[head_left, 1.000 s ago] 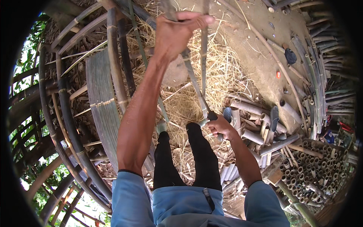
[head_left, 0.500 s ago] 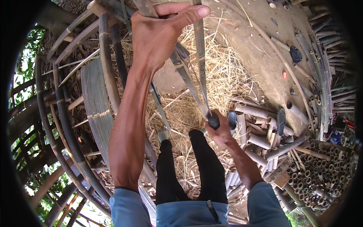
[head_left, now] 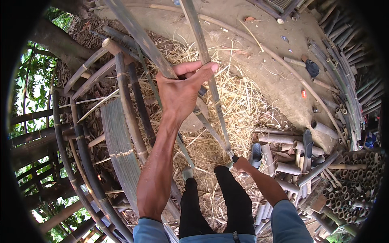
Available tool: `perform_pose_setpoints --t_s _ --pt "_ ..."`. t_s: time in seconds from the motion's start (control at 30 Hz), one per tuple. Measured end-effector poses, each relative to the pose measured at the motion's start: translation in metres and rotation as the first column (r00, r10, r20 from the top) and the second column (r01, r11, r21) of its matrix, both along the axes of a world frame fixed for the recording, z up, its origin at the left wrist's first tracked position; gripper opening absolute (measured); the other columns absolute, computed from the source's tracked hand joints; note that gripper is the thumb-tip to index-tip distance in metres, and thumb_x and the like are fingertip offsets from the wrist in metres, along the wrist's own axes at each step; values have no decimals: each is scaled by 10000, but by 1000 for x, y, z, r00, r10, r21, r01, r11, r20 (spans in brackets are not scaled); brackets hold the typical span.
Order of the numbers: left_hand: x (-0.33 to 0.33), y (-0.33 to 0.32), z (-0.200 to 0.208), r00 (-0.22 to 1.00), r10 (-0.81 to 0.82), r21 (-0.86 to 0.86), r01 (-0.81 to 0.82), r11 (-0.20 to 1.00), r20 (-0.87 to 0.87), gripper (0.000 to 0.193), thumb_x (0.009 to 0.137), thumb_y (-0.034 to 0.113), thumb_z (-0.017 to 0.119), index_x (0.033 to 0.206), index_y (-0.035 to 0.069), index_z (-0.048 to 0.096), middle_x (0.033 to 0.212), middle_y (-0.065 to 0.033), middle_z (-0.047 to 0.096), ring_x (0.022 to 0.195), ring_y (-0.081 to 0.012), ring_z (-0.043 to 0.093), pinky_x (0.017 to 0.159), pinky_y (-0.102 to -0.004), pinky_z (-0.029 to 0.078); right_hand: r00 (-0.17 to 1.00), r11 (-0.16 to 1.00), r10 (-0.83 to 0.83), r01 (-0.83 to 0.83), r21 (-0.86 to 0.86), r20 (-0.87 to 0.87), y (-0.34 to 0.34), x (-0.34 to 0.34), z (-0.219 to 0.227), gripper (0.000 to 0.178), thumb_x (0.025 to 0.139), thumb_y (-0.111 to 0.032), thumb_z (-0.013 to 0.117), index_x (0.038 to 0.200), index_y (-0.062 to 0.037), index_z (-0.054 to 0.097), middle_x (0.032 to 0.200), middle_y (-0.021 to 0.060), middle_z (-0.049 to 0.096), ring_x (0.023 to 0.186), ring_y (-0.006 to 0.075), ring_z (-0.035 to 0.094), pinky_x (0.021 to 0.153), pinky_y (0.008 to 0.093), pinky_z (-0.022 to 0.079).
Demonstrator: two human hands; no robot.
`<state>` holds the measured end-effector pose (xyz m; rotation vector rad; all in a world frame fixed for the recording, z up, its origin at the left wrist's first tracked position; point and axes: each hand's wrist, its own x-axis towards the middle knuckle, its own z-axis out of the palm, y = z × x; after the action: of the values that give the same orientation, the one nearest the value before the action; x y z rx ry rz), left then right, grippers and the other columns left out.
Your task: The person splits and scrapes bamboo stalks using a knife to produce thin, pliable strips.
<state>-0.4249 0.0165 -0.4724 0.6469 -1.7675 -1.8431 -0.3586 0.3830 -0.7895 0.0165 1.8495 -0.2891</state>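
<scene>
My left hand (head_left: 178, 87) is closed around a split length of bamboo. One strip (head_left: 142, 38) passes through its palm, and the other strip (head_left: 197, 34) lies against the thumb and fingertips. The two strips spread apart at the top of the head view and converge lower down, close to my right hand. There my right hand (head_left: 242, 165) grips the dark handle of a knife (head_left: 234, 158). Its blade is mostly hidden where the strips meet, so I cannot tell how deep it sits.
Pale bamboo shavings (head_left: 247, 93) cover the ground ahead of my feet. At left stand a curved bamboo frame (head_left: 125, 89) and a bundle of flat strips (head_left: 117, 141). To the right lie cut bamboo pieces (head_left: 287, 168), a dark sandal (head_left: 308, 143) and stacked tubes (head_left: 348, 186).
The view has shifted, with more ground ahead showing. My left hand appears lower in the picture, and my right hand is lower and farther right. Both keep their hold.
</scene>
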Motion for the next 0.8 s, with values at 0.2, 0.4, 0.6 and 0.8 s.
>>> perform_pose_setpoints --t_s 0.2,0.4,0.6,0.8 --pt "-4 10 7 998 52 -51 -50 997 30 296 831 183 876 1027 -22 791 712 -53 739 546 -73 564 488 -241 417 713 808 562 -583 92 -419 6 -22 2 427 856 -208 686 1171 54 568 907 227 745 825 417 752 670 509 584" --pt "-4 2 -4 997 68 45 -69 997 21 316 818 168 885 1057 -14 786 721 -71 738 539 -66 569 453 -245 399 992 999 -22 26 -29 127 -6 -10 24 170 907 -107 671 914 60 703 722 168 643 570 238 652 462 401 500" --pt "10 -3 -2 998 53 59 -50 997 -43 399 801 170 903 1034 -113 748 938 -157 788 802 -128 731 685 -245 565 826 847 -525 532 25 207 19 30 10 205 904 -89 702 753 30 632 587 106 555 445 186 534 394 357 420" --pt "14 0 0 998 47 13 -46 999 -44 380 812 178 895 1032 -99 755 860 -126 776 633 -87 649 550 -229 477 868 859 -470 491 -146 159 -3 25 28 145 895 -100 690 843 -3 595 547 85 551 410 184 532 369 361 380"
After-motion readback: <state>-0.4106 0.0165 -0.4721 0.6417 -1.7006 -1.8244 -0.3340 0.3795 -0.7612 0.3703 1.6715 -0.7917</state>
